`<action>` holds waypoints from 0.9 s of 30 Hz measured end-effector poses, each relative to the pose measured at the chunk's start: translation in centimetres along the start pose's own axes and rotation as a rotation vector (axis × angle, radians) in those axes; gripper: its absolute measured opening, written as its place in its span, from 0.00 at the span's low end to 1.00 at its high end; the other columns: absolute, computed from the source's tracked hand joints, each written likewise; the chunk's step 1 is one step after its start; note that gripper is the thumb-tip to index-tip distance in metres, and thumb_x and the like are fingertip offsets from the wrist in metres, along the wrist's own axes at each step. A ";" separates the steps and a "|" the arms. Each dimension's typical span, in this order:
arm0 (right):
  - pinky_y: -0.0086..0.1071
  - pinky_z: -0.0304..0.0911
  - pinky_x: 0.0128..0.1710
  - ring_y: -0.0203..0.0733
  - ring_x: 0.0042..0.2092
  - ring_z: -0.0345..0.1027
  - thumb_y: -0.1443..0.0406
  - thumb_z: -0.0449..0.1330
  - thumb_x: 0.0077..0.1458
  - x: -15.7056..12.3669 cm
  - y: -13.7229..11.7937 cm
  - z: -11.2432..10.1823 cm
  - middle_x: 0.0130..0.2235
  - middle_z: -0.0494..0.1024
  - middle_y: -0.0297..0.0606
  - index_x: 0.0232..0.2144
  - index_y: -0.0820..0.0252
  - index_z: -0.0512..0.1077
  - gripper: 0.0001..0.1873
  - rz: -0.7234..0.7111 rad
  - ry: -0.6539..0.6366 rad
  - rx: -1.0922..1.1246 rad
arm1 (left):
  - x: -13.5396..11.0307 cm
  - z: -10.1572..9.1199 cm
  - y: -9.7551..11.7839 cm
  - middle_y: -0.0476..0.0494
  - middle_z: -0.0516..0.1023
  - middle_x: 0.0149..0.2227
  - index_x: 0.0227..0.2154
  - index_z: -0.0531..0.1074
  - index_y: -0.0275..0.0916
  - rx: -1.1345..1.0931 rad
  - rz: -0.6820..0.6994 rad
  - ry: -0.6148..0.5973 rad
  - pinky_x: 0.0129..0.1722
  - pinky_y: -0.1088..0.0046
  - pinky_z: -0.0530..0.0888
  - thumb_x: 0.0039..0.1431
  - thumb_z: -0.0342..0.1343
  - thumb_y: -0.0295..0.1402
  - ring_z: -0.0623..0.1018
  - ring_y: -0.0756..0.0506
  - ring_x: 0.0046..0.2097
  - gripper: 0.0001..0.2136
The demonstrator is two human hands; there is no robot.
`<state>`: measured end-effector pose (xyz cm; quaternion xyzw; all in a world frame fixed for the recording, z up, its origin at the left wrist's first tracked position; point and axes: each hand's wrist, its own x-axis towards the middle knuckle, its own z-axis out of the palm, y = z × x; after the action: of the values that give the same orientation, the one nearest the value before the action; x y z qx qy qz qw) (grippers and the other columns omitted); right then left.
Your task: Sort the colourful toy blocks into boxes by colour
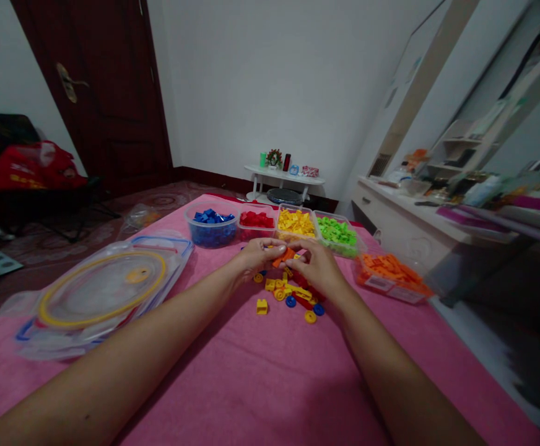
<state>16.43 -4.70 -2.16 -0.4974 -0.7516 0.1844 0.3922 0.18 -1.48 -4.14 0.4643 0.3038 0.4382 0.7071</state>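
Note:
Over the middle of the pink-covered table, my left hand (254, 257) and my right hand (317, 265) meet around an orange toy brick (283, 257). Fingers of both hands are closed on it, and they hide part of it. Just below and behind the hands lies a loose pile of toy pieces, partly covered by them. It includes yellow bricks (279, 286), a red piece (302, 300), blue wheels (318, 309) and a yellow wheel (310, 317). One yellow brick (262, 306) sits apart, nearer to me.
Across the far side stand tubs of blue bricks (211, 235), red bricks (256, 220), yellow bricks (296, 223) and green bricks (337, 232). An orange-brick tub (393, 272) is at the right. Stacked clear lids (107, 291) lie on the left. A white dresser (386, 207) stands beyond the right edge.

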 end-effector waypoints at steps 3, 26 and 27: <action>0.25 0.54 0.19 0.31 0.21 0.59 0.66 0.61 0.42 -0.1 -0.2 0.2 0.23 0.71 0.30 0.29 0.61 0.71 0.08 0.058 0.002 0.045 | -0.2 0.3 0.1 0.41 0.78 0.31 0.37 0.72 0.30 0.029 -0.006 0.035 0.26 0.77 0.76 0.47 0.63 0.27 0.76 0.52 0.25 0.13; 0.24 0.59 0.21 0.29 0.21 0.64 0.59 0.67 0.37 -0.8 -1.4 1.3 0.22 0.73 0.29 0.26 0.61 0.69 0.14 0.357 -0.020 0.716 | -0.8 3.3 -0.6 0.38 0.79 0.38 0.44 0.69 0.33 -0.251 0.231 0.304 0.32 0.75 0.75 0.53 0.56 0.26 0.79 0.47 0.35 0.14; 0.24 0.59 0.21 0.29 0.21 0.63 0.59 0.67 0.37 -0.8 -1.4 1.4 0.21 0.72 0.29 0.26 0.61 0.69 0.15 0.368 -0.018 0.728 | -0.9 3.4 -0.7 0.38 0.79 0.38 0.45 0.69 0.34 -0.241 0.254 0.292 0.32 0.75 0.75 0.52 0.58 0.26 0.79 0.48 0.35 0.15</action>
<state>14.66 -5.89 -2.38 -0.4507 -0.5390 0.5096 0.4966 2.84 -3.72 -3.45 0.3426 0.2873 0.6195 0.6452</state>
